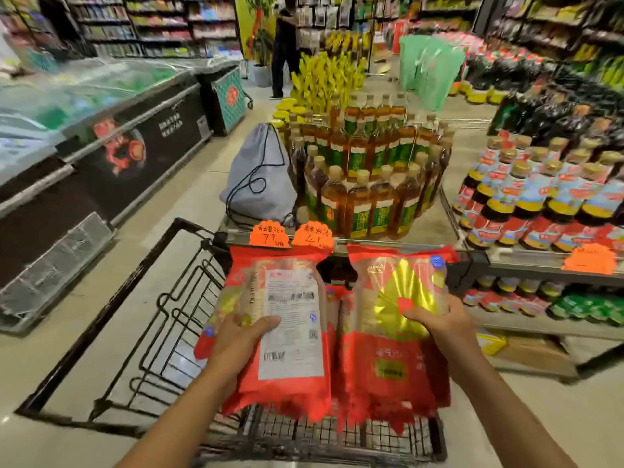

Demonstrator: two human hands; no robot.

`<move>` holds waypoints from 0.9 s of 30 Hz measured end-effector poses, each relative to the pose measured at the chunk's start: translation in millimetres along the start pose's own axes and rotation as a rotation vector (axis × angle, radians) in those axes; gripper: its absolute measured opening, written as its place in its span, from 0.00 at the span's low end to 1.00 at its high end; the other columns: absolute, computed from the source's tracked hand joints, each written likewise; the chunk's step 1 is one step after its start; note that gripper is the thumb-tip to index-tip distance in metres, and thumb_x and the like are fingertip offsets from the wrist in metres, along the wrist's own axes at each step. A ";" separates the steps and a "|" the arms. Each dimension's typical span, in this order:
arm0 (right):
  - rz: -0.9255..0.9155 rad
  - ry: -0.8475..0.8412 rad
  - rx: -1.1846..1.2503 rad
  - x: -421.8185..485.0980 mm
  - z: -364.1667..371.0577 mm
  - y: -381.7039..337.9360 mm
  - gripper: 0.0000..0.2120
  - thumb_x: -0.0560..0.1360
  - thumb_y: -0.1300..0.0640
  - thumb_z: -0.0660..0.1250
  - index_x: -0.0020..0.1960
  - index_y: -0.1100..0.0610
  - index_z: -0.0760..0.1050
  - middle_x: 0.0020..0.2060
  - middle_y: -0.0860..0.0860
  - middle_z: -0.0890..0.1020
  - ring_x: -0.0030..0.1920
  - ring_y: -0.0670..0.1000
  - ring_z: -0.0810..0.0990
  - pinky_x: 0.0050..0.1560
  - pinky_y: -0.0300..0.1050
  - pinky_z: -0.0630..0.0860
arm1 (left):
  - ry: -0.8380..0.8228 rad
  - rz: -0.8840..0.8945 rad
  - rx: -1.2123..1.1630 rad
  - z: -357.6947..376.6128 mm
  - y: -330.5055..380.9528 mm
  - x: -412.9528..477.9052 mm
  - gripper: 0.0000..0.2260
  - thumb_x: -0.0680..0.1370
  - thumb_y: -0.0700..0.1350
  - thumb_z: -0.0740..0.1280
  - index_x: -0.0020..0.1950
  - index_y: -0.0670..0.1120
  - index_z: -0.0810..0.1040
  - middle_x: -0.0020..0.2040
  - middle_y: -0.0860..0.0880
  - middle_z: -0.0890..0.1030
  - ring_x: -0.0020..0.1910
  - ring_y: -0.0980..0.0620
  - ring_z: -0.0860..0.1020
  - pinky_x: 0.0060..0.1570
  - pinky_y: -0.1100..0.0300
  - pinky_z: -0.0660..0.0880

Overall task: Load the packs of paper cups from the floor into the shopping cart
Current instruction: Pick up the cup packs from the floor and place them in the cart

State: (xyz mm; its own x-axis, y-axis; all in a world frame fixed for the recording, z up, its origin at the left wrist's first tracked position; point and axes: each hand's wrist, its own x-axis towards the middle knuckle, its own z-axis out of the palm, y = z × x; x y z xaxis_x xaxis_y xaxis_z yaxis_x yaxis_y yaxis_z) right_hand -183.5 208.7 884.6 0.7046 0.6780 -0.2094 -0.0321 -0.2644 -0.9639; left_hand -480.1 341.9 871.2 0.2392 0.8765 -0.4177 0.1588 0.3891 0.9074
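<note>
Both hands extended over cart [141,298]: left hand [241,336] grips label-side pack [287,332], right hand [442,324] grips gold-front pack [398,359].

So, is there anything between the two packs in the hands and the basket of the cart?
Nothing visible blocks them. The left hand holds the white-label pack and the right hand the gold-front pack, both right above the shopping cart basket. Other red packs seem to lie inside already, between the two.
</note>
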 end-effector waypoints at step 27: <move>0.198 0.052 -0.749 102.5 104.9 89.9 0.47 0.61 0.35 0.68 0.76 0.51 0.63 0.61 0.59 0.78 0.64 0.62 0.76 0.62 0.56 0.75 | -0.388 0.348 0.938 28.0 -50.1 204.7 0.34 0.78 0.46 0.67 0.82 0.51 0.57 0.84 0.51 0.52 0.82 0.48 0.54 0.75 0.57 0.54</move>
State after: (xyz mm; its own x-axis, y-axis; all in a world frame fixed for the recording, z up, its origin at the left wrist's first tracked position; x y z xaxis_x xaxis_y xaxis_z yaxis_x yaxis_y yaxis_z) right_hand -188.5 326.4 759.3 0.7688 0.5414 -0.3405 0.3136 -0.7831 -0.5370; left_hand -412.4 493.9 738.9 0.6749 0.6833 -0.2786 0.6561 -0.3829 0.6503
